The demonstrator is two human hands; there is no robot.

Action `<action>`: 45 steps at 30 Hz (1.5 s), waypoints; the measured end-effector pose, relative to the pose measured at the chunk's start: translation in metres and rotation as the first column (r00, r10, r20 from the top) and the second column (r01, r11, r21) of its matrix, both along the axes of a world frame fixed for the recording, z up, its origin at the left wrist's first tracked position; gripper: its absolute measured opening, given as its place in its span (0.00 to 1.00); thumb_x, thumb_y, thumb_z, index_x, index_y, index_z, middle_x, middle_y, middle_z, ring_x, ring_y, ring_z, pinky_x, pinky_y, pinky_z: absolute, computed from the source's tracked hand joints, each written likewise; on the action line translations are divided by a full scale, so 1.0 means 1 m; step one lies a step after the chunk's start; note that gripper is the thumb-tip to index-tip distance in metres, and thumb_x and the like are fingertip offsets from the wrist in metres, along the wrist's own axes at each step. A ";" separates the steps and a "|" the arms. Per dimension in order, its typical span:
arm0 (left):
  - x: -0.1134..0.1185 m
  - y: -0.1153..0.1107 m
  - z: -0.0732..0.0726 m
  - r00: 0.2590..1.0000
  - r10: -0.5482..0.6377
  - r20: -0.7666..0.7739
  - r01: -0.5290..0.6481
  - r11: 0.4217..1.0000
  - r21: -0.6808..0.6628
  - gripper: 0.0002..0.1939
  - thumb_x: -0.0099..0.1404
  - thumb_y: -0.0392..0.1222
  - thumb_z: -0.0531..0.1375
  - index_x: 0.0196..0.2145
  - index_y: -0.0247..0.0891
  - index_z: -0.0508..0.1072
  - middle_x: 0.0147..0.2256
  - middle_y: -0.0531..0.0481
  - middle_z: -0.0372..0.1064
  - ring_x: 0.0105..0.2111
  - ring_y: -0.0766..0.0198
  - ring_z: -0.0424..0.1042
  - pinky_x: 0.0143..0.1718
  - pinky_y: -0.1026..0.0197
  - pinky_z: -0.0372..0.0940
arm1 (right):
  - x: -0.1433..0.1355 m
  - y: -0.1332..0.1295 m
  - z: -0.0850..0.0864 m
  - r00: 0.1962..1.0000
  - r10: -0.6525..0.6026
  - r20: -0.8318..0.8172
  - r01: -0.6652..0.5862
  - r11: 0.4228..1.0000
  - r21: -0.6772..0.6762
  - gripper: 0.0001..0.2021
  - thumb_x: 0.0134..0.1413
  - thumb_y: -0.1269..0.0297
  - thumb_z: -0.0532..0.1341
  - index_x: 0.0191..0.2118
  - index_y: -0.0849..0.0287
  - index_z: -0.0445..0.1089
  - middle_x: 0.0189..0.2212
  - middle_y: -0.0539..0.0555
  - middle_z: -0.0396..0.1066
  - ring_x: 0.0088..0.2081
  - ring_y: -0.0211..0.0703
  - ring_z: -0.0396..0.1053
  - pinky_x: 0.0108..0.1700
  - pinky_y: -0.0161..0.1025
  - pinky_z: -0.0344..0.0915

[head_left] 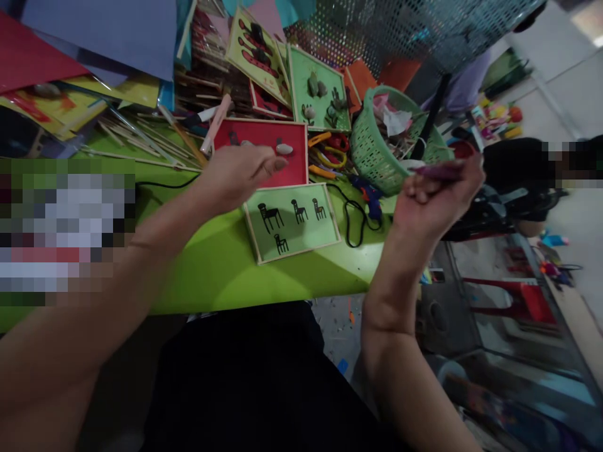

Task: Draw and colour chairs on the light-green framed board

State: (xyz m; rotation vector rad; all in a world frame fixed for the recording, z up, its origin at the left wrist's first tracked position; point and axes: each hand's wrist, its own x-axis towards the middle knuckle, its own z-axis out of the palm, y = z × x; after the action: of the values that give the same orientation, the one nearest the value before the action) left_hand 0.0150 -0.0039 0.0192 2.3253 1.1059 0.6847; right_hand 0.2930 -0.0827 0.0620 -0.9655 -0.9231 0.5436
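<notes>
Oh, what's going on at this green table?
At the crowded green table, someone's right hand holds a slim purple, pen-like item near the green basket. Their left hand is over the red framed picture; I can't tell whether it touches. Nearer the table's edge lies a light-green framed picture with four dark, chair-like shapes.

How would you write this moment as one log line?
left hand: over red panel, contact unclear | right hand: holds slim purple item | chair panel: on green table
</notes>
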 end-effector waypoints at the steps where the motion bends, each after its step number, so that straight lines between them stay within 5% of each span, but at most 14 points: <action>1: -0.004 0.008 -0.004 0.999 0.033 0.012 -0.033 0.999 -0.005 0.25 0.83 0.57 0.51 0.31 0.42 0.69 0.26 0.51 0.61 0.30 0.58 0.65 0.37 0.56 0.55 | 0.006 -0.004 -0.001 1.000 0.004 0.005 -0.004 1.000 0.005 0.21 0.65 0.49 0.68 0.24 0.52 0.70 0.12 0.39 0.54 0.13 0.25 0.51 0.21 0.35 0.52; 5: -0.007 0.023 -0.019 0.998 0.021 -0.054 -0.025 0.997 -0.072 0.12 0.79 0.43 0.56 0.40 0.41 0.77 0.34 0.49 0.72 0.36 0.57 0.68 0.41 0.57 0.58 | -0.008 -0.024 -0.024 0.987 0.161 -0.025 -0.163 0.969 -0.185 0.14 0.60 0.47 0.72 0.33 0.50 0.76 0.19 0.43 0.69 0.19 0.33 0.66 0.22 0.34 0.62; 8: -0.008 0.021 -0.026 0.999 -0.019 -0.051 0.014 0.994 -0.105 0.10 0.76 0.37 0.58 0.45 0.39 0.80 0.41 0.48 0.76 0.43 0.56 0.69 0.49 0.58 0.60 | -0.033 -0.035 -0.048 0.942 0.331 -0.056 -0.328 0.877 -0.352 0.15 0.51 0.49 0.77 0.31 0.52 0.76 0.20 0.45 0.71 0.22 0.36 0.70 0.23 0.33 0.65; 12: -0.015 0.022 -0.031 0.997 -0.057 -0.048 0.053 0.995 -0.086 0.04 0.69 0.40 0.68 0.40 0.38 0.80 0.40 0.47 0.73 0.52 0.50 0.69 0.61 0.54 0.58 | -0.047 -0.046 -0.069 0.872 0.464 -0.154 -0.473 0.721 -0.507 0.16 0.47 0.50 0.78 0.28 0.55 0.76 0.18 0.45 0.70 0.18 0.34 0.66 0.19 0.31 0.61; 15: -0.016 0.030 -0.035 0.993 -0.071 -0.093 0.063 0.994 -0.086 0.15 0.59 0.45 0.77 0.37 0.40 0.77 0.40 0.45 0.73 0.56 0.41 0.69 0.62 0.48 0.58 | -0.045 -0.053 -0.076 0.855 0.494 -0.160 -0.484 0.647 -0.589 0.17 0.46 0.51 0.79 0.29 0.55 0.75 0.19 0.46 0.73 0.19 0.35 0.68 0.20 0.32 0.63; 21: -0.018 0.037 -0.045 0.997 -0.063 -0.042 0.056 0.986 -0.156 0.26 0.53 0.56 0.80 0.40 0.42 0.76 0.45 0.44 0.75 0.59 0.39 0.67 0.61 0.49 0.61 | -0.041 -0.063 -0.083 0.852 0.519 -0.067 -0.447 0.655 -0.609 0.14 0.54 0.54 0.78 0.34 0.54 0.76 0.25 0.47 0.76 0.24 0.36 0.71 0.26 0.34 0.70; 27: -0.017 0.031 -0.038 0.965 -0.064 -0.255 0.043 0.996 -0.083 0.29 0.60 0.55 0.78 0.51 0.38 0.76 0.52 0.41 0.76 0.56 0.42 0.69 0.64 0.45 0.57 | -0.040 -0.067 -0.084 0.871 0.489 0.056 -0.351 0.698 -0.624 0.13 0.58 0.52 0.76 0.34 0.53 0.75 0.24 0.46 0.74 0.22 0.34 0.66 0.24 0.34 0.65; 34: -0.015 0.030 -0.035 0.944 -0.053 -0.325 0.041 0.998 -0.046 0.31 0.62 0.57 0.77 0.51 0.35 0.75 0.51 0.41 0.76 0.54 0.42 0.72 0.65 0.44 0.59 | -0.043 -0.068 -0.081 0.875 0.474 0.096 -0.320 0.717 -0.620 0.13 0.57 0.55 0.75 0.32 0.53 0.73 0.23 0.45 0.73 0.22 0.34 0.64 0.24 0.34 0.62; 45: -0.018 0.034 -0.043 0.996 -0.042 -0.076 0.024 0.976 -0.215 0.27 0.53 0.52 0.81 0.44 0.39 0.77 0.49 0.44 0.76 0.62 0.36 0.66 0.64 0.45 0.59 | -0.043 -0.069 -0.082 0.861 0.484 0.153 -0.291 0.718 -0.632 0.13 0.59 0.53 0.75 0.33 0.53 0.74 0.24 0.45 0.73 0.21 0.34 0.64 0.25 0.36 0.63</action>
State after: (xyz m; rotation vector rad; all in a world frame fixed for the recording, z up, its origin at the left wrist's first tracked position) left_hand -0.0030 0.0302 -0.0242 2.1972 1.1146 0.4396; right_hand 0.2501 -0.1520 -0.0199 -1.4607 -1.2966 1.1192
